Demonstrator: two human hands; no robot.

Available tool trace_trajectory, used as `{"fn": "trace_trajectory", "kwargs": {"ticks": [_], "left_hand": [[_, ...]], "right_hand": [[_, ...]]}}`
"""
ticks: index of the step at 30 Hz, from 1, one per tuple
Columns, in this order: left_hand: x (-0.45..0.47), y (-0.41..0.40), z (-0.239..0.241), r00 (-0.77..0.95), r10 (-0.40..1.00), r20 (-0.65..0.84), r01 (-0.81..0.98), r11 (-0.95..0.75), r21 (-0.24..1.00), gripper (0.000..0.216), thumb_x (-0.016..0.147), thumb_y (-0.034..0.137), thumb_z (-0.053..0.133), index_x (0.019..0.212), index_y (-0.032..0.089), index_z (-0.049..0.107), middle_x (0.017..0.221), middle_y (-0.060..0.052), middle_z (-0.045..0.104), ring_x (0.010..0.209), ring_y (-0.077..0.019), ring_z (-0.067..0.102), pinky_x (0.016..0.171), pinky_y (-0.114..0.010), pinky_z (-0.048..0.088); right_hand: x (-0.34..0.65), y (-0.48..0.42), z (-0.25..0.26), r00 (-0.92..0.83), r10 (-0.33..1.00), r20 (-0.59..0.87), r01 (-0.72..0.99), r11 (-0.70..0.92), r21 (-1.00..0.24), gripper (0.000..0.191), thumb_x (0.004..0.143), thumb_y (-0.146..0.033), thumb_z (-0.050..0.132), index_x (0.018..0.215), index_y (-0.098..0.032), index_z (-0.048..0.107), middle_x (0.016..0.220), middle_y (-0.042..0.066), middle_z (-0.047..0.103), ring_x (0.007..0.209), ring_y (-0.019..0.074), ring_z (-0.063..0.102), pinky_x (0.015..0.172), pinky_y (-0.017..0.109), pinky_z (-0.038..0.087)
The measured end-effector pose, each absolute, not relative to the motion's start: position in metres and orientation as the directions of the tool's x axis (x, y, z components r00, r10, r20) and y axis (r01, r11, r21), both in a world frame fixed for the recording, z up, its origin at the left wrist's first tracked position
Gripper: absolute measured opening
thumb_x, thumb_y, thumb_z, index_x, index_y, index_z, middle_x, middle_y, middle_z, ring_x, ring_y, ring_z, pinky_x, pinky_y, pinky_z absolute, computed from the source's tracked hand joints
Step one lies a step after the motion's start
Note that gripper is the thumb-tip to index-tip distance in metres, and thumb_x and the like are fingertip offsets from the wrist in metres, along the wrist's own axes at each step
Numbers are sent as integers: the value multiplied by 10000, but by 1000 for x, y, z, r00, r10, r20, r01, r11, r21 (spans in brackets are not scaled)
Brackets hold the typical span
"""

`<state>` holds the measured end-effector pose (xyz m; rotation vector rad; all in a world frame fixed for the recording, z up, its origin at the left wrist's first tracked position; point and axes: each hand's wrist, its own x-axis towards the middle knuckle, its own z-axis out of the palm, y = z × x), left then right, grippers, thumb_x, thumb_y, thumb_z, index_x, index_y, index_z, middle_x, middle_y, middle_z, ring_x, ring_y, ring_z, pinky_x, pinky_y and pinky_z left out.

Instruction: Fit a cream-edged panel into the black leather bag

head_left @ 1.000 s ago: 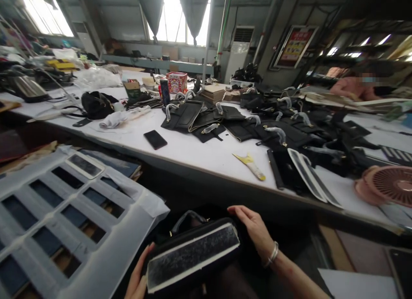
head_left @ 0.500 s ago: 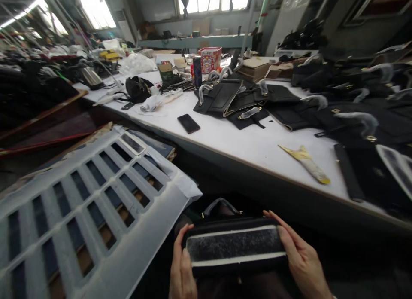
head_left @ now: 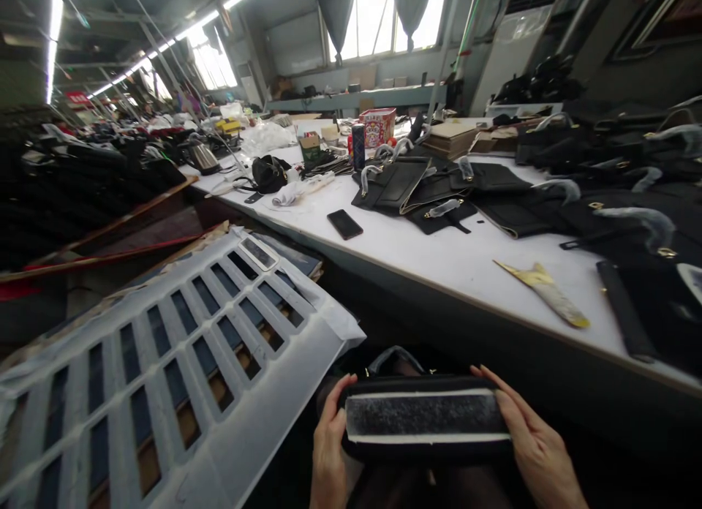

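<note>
Between my two hands is a black handbag (head_left: 428, 450), its long narrow base facing up toward me. A dark, speckled panel (head_left: 428, 415) with white edging lies along that base. My left hand (head_left: 330, 439) grips the bag's left end, and my right hand (head_left: 531, 436) closes round the right end with the thumb on the panel's edge. The bag's handle (head_left: 395, 352), in a clear wrap, shows just beyond it. The lower part of the bag fades into dark shadow.
A white slotted plastic tray (head_left: 296, 392) stands at my left, one white-edged panel (head_left: 257, 253) on its far corner. On the white table (head_left: 417, 257) lie a phone (head_left: 345, 224), a yellow-stained tool (head_left: 542, 291) and several black bag pieces (head_left: 392, 186). Cardboard (head_left: 450, 138) is stacked behind.
The view has tilted up and turned left, so the table and tray appear lower and further right. Both hands keep their hold on the handbag, which now looks more level.
</note>
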<state>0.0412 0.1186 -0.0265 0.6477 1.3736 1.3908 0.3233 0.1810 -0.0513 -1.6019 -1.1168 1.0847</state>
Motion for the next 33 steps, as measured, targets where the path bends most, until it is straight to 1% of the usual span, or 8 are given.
{"fn": "trace_trajectory", "kwargs": {"ticks": [5,8,13,19,25,28,30,33], "left_hand": [[47,119,-29,-401,909,-114,14,130,991,451,985,456,324,1241,190,584,1310,-104,593,1273,-284,497,1142,-450,303],[49,120,-25,-420,900,-118,-10,125,992,437,957,451,376,1213,187,611,1298,-101,609,1269,-291,510,1131,-444,340],[41,131,-18,-403,865,-297,-154,256,954,474,867,566,510,1131,217,691,1259,-67,680,1257,-341,555,1155,-519,348],[30,146,-30,-300,877,-375,-109,359,927,543,861,645,507,1132,217,703,1229,-59,703,1194,-343,613,1157,-542,352],[32,148,-32,-311,906,-288,-11,299,954,540,918,572,446,1208,167,656,1351,-76,633,1312,-305,528,1157,-460,381],[30,145,-28,-301,925,-232,87,269,959,546,969,518,361,1297,147,591,1449,-94,547,1387,-278,446,1215,-457,274],[28,140,-26,-298,948,-108,322,206,924,563,1002,481,288,1408,147,490,1520,-89,464,1459,-244,332,1251,-461,146],[27,134,-29,-108,975,195,739,-53,672,539,1025,394,245,1497,164,369,1555,-67,411,1495,-219,239,1255,-466,9]], "right_hand": [[315,183,-46,265,951,-158,153,-204,-967,641,816,-693,584,1267,-243,654,1295,55,665,1260,300,558,1191,412,309],[312,181,-34,248,955,-161,63,-182,-981,684,785,-718,620,1240,-210,675,1287,98,666,1236,330,571,1152,441,372],[315,186,-13,86,975,-206,-76,-200,-977,655,832,-695,602,1201,-164,705,1219,142,696,1091,327,656,971,447,514],[310,197,-16,140,978,-157,-2,-159,-987,644,796,-723,624,1035,-144,775,1030,138,759,958,320,696,863,408,544],[307,201,-35,168,981,-95,99,-112,-989,669,846,-722,512,1051,-135,760,1071,155,747,976,349,695,889,466,548],[310,200,-32,153,988,-19,217,-52,-975,678,912,-659,440,1196,-101,700,1197,195,693,1128,387,633,1021,579,453],[311,196,-23,111,991,76,328,36,-944,665,932,-617,446,1313,-104,626,1348,189,600,1288,393,513,1143,632,274],[306,186,-9,-49,978,203,462,203,-864,604,892,-580,582,1375,-217,580,1458,76,518,1409,331,376,1230,546,101]]}}
